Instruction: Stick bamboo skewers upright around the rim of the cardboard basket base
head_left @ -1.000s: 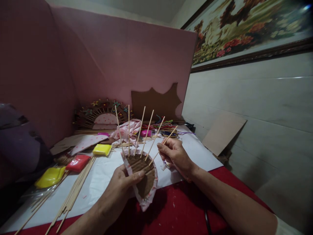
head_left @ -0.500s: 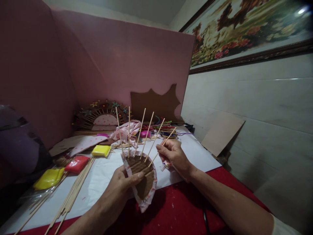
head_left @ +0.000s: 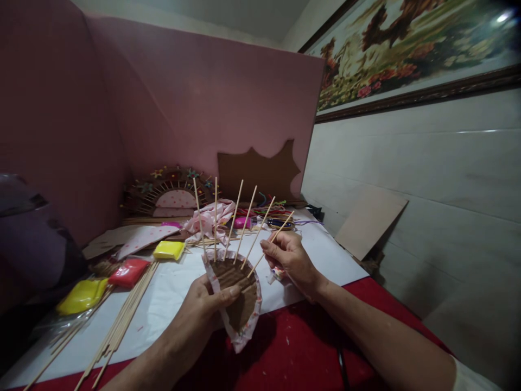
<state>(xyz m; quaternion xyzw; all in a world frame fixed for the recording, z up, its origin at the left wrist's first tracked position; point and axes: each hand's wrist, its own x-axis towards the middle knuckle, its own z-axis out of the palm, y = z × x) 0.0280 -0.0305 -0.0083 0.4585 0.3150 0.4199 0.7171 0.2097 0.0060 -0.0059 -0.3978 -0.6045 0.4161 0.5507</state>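
Note:
My left hand (head_left: 207,301) grips a half-round piece of brown cardboard (head_left: 240,312) by its straight side, thumb lying on the face. Patterned pale cloth is folded over the cardboard's edge. Several thin wooden sticks (head_left: 229,220) fan upward from its curved side. At the right end of the fan, my right hand (head_left: 291,260) pinches one more wooden stick (head_left: 268,244) between thumb and fingers, its lower end touching the cardboard. Just under that hand sits a small clear packet with coloured bits (head_left: 277,274), partly hidden.
Yellow clay packs (head_left: 81,297), a red pack (head_left: 129,272) and loose sticks (head_left: 122,320) lie at left on white paper (head_left: 163,304) over a red cloth (head_left: 293,347). Behind stand a decorated fan (head_left: 175,195), crumpled pink cloth (head_left: 215,217) and cut cardboard (head_left: 256,174).
Hardly anything differs. Both hands keep their hold on the cardboard and the stick, with only a very slight shift of the sticks to the right.

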